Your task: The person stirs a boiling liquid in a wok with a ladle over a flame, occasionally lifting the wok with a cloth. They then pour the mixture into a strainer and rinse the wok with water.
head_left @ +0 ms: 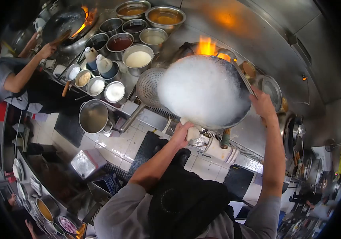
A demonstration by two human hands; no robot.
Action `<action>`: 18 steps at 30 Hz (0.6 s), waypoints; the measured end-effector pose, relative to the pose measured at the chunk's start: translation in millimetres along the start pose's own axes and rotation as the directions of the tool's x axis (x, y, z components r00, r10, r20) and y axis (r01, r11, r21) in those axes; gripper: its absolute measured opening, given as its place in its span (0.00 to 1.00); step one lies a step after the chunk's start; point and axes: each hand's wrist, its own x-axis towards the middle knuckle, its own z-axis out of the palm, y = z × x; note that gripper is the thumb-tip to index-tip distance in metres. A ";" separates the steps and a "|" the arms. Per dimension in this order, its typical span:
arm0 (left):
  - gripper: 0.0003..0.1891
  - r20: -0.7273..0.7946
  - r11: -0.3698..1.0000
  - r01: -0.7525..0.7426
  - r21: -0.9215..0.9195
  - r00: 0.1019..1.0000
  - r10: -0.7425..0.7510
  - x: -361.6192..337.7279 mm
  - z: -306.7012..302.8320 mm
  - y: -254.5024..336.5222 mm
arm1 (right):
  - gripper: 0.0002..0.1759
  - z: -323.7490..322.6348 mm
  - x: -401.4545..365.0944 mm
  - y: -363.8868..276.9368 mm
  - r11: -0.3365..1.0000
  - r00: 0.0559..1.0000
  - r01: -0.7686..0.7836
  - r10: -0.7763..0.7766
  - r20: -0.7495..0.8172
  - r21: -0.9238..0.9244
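A large dark wok (pixel 240 85) is tilted over the burner, its inside mostly hidden by thick white steam (pixel 202 89). My left hand (pixel 182 134) is closed on a folded pale cloth (pixel 193 134) at the wok's near rim. In my right hand (pixel 264 104) is the long metal handle of a ladle (pixel 245 77). This handle slants across the wok's right side, towards flames (pixel 206 47) rising behind the far rim. Left of the wok lies a perforated strainer (pixel 151 85) with its long handle pointing towards me.
Metal pots of liquid, including a white one (pixel 138 59), crowd the counter at left. Small seasoning bowls (pixel 114 92) line its front edge. A steel stockpot (pixel 94 116) stands below. At far left, a co-worker's arm (pixel 27 73) reaches towards another wok (pixel 63 26) with flames.
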 end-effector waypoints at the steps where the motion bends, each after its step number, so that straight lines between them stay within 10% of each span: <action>1: 0.11 -0.024 1.000 0.025 -0.002 0.999 -0.025 -4.6 -0.2 1.1 | 0.24 -8.9 -4.1 -7.2 1.000 1.000 -0.003 0.003 -0.002 0.016; 18: 0.09 -0.007 0.993 0.059 -0.099 0.998 -0.060 -11.8 -25.4 0.7 | 0.22 -70.9 4.5 -65.1 0.959 0.975 0.221 -0.223 0.013 -0.176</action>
